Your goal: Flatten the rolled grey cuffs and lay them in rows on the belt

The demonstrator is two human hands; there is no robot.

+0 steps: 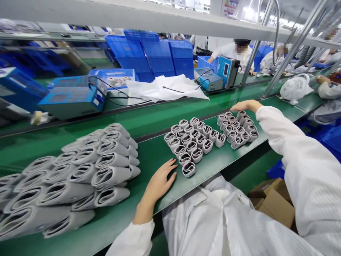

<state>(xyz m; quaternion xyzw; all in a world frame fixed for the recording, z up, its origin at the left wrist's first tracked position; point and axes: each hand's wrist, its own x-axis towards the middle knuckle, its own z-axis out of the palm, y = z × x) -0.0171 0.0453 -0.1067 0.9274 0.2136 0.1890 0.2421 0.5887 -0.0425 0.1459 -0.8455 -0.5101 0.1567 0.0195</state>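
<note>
Rolled grey bands stand on end on the green bench point(149, 174) in two groups, a middle group point(190, 140) and a right group point(238, 129). My left hand point(160, 179) lies at the near left edge of the middle group, palm down, fingers spread, holding nothing. At the far side of the right group, my right hand point(246, 105) reaches over with its fingers stretched out at the rolls' top edge. Whether its fingertips touch them is hard to tell. A larger pile of grey rolls point(85, 170) lies stacked on its side at the left.
Beyond the bench runs a green belt point(149, 121). Behind it are blue devices point(76, 99), white sheeting point(170, 87), blue crates point(157, 53) and a white fan point(297, 87). Cardboard boxes point(277, 206) sit below at the right. Other people in white work farther back.
</note>
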